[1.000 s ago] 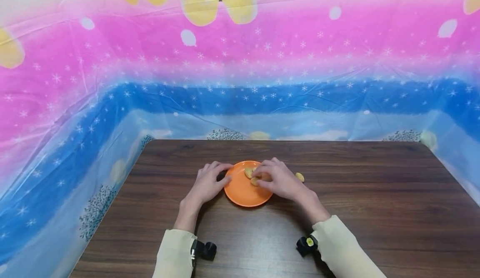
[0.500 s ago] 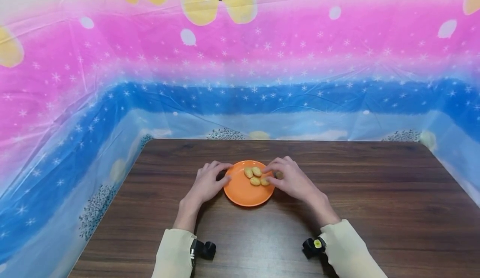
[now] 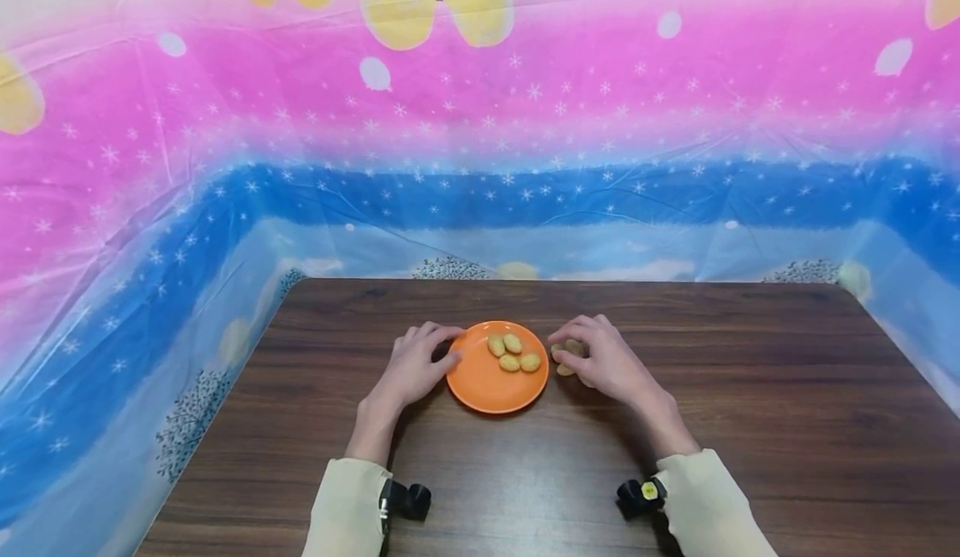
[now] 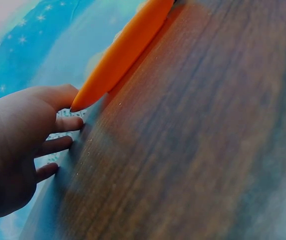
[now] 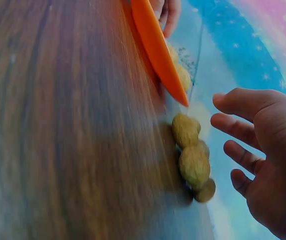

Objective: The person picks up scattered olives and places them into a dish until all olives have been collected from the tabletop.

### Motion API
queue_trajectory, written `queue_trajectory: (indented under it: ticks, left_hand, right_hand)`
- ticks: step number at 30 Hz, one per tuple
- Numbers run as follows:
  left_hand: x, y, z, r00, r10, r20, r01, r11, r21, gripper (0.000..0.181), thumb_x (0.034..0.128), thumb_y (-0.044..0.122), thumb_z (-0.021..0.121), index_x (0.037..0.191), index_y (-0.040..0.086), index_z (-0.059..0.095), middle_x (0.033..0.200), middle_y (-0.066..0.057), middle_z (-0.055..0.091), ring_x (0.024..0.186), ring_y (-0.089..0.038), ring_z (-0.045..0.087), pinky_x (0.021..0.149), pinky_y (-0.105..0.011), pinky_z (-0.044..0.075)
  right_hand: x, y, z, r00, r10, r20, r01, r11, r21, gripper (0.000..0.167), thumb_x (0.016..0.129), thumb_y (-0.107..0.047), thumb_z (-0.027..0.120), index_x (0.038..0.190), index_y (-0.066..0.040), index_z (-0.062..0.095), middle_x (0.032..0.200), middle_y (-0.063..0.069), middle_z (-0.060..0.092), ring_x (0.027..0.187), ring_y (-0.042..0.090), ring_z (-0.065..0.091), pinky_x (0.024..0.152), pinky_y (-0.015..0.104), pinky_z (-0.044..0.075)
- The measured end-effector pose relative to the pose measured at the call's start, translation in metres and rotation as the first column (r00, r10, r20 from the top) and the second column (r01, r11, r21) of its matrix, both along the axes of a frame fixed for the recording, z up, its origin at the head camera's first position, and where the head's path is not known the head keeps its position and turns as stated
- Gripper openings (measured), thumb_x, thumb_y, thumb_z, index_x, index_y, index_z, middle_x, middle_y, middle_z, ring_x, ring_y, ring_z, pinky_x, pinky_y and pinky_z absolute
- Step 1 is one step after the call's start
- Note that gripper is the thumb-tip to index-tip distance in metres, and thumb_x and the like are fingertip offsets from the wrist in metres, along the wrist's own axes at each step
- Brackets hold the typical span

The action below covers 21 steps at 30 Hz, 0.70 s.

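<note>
The left hand, fingers spread, touches the orange plate; the right hand (also spread) hangs beside small yellowish lumps.

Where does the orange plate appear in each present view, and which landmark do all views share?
Head: the orange plate is below centre, slightly right.
Left wrist: upper middle, edge-on, cut by the top border.
Right wrist: upper middle, edge-on, also cut by the top border.
Shared landmark: the dark wooden table.

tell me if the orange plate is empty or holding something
Not empty: in the head view, four small yellowish pieces lie on the orange plate, all toward its far side.
</note>
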<state>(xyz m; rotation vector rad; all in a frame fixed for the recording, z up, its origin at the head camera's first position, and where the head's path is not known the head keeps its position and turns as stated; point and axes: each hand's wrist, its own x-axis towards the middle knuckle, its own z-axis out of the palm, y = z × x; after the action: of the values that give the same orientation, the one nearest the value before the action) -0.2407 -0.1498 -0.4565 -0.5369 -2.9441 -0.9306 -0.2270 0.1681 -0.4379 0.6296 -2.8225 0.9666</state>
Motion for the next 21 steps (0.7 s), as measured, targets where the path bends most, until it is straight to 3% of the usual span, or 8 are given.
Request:
queue_trajectory:
  ticks: [12,21]
  left_hand:
    - [0.0,0.0,-0.001,1.0,-0.003,-0.017,0.003,1.0,-0.005,0.041,0.0986,0.035,0.06,0.139,0.025,0.058,0.132,-0.004,0.057,0.121,-0.027,0.048,0.108,-0.054,0.031]
    - [-0.001,0.0,-0.001,1.0,-0.006,-0.024,0.006,1.0,-0.005,0.041,0.0982,0.034,0.061,0.138,0.025,0.059,0.132,-0.004,0.058,0.121,-0.027,0.048,0.108,-0.054,0.031]
  right_hand:
    - [-0.001,0.021,-0.007,0.999,-0.032,0.022,0.033,0.998,-0.05,0.024,0.095,-0.022,0.068,0.117,-0.016,0.073,0.115,0.0,0.065,0.109,0.024,0.052,0.087,0.046,0.046]
    - [-0.006,0.035,-0.012,0.997,-0.054,0.047,0.056,0.998,-0.038,0.024,0.094,-0.021,0.068,0.118,-0.017,0.072,0.117,0.003,0.065,0.107,0.025,0.053,0.088,0.046,0.044]
